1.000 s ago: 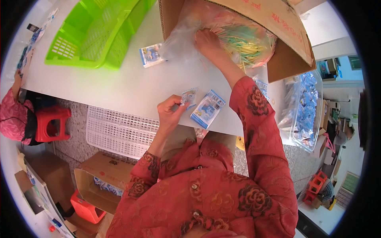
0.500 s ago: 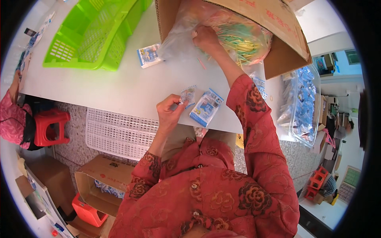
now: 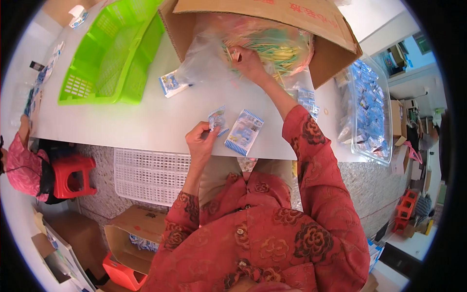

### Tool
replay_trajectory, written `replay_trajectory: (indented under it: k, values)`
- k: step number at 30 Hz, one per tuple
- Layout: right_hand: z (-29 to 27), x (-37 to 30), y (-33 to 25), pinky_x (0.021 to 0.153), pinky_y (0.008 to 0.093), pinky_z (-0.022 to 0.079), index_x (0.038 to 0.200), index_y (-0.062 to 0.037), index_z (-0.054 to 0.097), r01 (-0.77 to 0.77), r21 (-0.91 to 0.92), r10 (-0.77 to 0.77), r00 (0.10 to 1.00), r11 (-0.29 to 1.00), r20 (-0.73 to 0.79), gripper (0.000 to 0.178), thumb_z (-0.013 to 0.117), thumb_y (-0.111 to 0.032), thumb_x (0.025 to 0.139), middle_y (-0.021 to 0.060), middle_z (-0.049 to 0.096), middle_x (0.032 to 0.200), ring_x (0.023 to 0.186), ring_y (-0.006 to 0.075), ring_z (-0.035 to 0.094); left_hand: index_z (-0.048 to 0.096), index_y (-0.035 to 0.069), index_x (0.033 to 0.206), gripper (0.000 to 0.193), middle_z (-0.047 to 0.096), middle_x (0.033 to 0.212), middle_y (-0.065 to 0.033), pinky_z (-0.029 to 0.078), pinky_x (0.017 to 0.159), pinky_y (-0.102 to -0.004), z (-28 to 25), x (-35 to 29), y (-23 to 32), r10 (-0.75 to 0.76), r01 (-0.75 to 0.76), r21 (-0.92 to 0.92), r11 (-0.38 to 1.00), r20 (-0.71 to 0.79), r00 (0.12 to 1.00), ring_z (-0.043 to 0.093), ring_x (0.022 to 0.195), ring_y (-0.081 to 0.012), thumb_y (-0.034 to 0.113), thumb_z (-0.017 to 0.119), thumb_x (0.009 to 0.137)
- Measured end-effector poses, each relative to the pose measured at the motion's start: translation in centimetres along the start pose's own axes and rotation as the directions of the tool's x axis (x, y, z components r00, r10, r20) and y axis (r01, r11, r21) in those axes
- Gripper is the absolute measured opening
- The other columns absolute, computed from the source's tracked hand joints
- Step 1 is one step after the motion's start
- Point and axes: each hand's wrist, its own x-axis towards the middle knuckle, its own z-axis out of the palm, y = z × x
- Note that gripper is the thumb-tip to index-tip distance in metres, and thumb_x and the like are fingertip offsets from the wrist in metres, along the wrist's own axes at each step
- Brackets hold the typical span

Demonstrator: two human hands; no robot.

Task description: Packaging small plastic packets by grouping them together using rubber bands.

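Observation:
My left hand (image 3: 201, 138), above the table's front edge, pinches a small clear packet with blue striped ends (image 3: 218, 120). Just right of it a larger blue-and-white packet (image 3: 244, 132) lies flat on the white table (image 3: 146, 124). Farther off, my right hand (image 3: 246, 63) reaches to the mouth of a clear plastic bag (image 3: 202, 58). Its fingers are curled together among thin sticks in yellow, green and pink (image 3: 282, 48); what they grip is too small to make out. The bag sits in an open cardboard box (image 3: 331, 61) lying on its side.
A green plastic basket (image 3: 104, 73) stands at the far left. Another packet (image 3: 171, 83) is partly under the bag. At right, a clear bin (image 3: 372, 112) holds many blue packets. Below the table are a white crate (image 3: 151, 175) and a red stool (image 3: 73, 175); another person's sleeve (image 3: 22, 170) shows at left.
The whole view has shifted a little. My right hand has come slightly nearer to me at the bag's mouth. My left hand keeps its pinch on the small packet.

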Motion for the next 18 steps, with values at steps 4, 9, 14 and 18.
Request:
replay_trajectory:
  k: [4, 9, 14, 18]
  values:
    - [-0.8, -0.8, 1.1, 0.061, 0.0311, 0.05, 0.084, -0.008, 0.065, 0.014, 0.032, -0.016, 0.996, 0.999, 0.085, 0.012, 0.067, -0.012, 0.074, 0.0108, 0.065, 0.074, 0.064, 0.0199, 0.062, 0.062, -0.001, 0.078, 0.008, 0.059, 0.07, 0.0027, 0.04, 0.056, -0.0179, 0.3, -0.1, -0.2, -0.026, 0.026, -0.014, 1.0, -0.005, 1.0, 0.048, 0.062, -0.0017, 0.0, 0.07, 0.08]
    - [-4.0, -2.4, -2.3, 0.06, 0.0286, 0.049, 0.087, -0.0051, 0.063, -0.064, 0.099, 0.063, 0.998, 0.993, 0.011, 0.012, 0.067, -0.013, 0.077, 0.0076, 0.064, 0.071, 0.062, 0.0132, 0.061, 0.062, -0.001, 0.078, 0.008, 0.058, 0.07, 0.003, 0.038, 0.055, -0.0176, 0.0, 0.0, -0.3, -0.026, 0.026, -0.009, 1.0, -0.031, 0.999, 0.047, 0.062, -0.0013, -0.001, 0.07, 0.08]
    - [-10.3, -8.2, -5.9, 0.061, 0.0247, 0.047, 0.086, 0.0003, 0.056, -0.253, 0.174, 0.196, 0.937, 0.952, 0.291, 0.015, 0.062, -0.013, 0.086, 0.0051, 0.063, 0.073, 0.064, 0.0093, 0.057, 0.062, -0.002, 0.083, 0.005, 0.058, 0.076, 0.003, 0.039, 0.06, -0.0175, -0.4, -0.2, 0.0, -0.046, 0.046, -0.011, 0.999, -0.007, 0.999, 0.047, 0.067, -0.0024, -0.003, 0.067, 0.082]
    - [-9.9, -13.5, -3.8, 0.062, 0.0232, 0.045, 0.086, 0.0011, 0.055, -0.27, 0.136, 0.217, 0.923, 0.953, 0.317, 0.008, 0.058, -0.006, 0.087, 0.0046, 0.06, 0.073, 0.067, 0.0076, 0.056, 0.063, -0.001, 0.078, 0.008, 0.061, 0.073, 0.0018, 0.042, 0.059, -0.0181, 0.0, 0.3, 0.1, -0.043, 0.043, -0.005, 0.999, 0.023, 0.999, 0.051, 0.065, -0.0025, 0.0, 0.071, 0.079]
